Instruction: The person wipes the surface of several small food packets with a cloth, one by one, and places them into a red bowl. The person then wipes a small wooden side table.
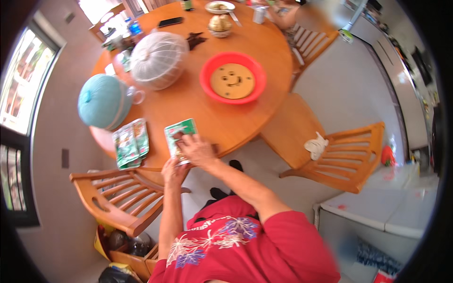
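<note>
A green and white flat packet (172,128) lies at the near edge of the round wooden table, tilted slightly. My left hand (172,171) is closed on its near edge, with the thumb and fingers together. Across the packet's front rests my right hand (198,151), its fingers stretched out over the surface and partly covering it. A dark brown patch shows by the right fingertips; I cannot tell whether it is printed. Left of the hands, several similar green packets (130,146) lie overlapping. Farther off stands a red bowl (205,86) with a yellow smiling-face bottom.
A blue domed food cover (104,101) and a white mesh one (158,59) occupy the table's left side. A phone (170,21) and a dish (220,6) lie farther back. Wooden chairs stand left (118,198) and right (351,155). Another person's arm (285,18) shows at far right.
</note>
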Available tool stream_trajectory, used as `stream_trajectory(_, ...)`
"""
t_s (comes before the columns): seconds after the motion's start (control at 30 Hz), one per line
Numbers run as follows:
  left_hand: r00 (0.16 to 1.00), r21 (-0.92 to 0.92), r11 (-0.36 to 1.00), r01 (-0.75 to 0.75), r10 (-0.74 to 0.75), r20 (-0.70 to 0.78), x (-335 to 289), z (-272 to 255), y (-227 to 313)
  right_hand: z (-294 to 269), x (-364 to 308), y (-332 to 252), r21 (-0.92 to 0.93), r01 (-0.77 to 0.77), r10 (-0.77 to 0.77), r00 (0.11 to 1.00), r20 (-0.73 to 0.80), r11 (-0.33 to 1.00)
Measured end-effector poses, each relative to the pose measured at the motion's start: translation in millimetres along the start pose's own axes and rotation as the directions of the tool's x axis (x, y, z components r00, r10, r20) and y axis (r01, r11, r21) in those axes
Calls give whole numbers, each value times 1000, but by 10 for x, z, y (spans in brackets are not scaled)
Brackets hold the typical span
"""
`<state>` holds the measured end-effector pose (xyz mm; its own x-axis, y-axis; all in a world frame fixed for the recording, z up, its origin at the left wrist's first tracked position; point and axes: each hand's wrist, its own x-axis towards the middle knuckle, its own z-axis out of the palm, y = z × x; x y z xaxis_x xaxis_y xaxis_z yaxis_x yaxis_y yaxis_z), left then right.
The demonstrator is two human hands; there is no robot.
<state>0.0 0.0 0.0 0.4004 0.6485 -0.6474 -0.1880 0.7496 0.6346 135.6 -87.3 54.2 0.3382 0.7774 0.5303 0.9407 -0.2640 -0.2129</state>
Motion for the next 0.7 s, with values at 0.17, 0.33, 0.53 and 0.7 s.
stream_trajectory(0.17,988,-14,1000,-15,12,-157,-221,244,-5,-413,-379,594,-128,-32,44,995,91,991)
stream_trajectory(0.33,988,24,996,-83,86,-127,-203,230,-6,-658,-408,1091,-211,-308,353,908,224,928)
stream_trajectory(0.53,971,324,924,-203,232,-55,-406,339,-49,-487,107,665,275,-227,215,974,77,934)
stream_trajectory(0.7,952,526,825,-207,294,-86,-387,375,43,-23,187,96,220,71,-104,984,142,973)
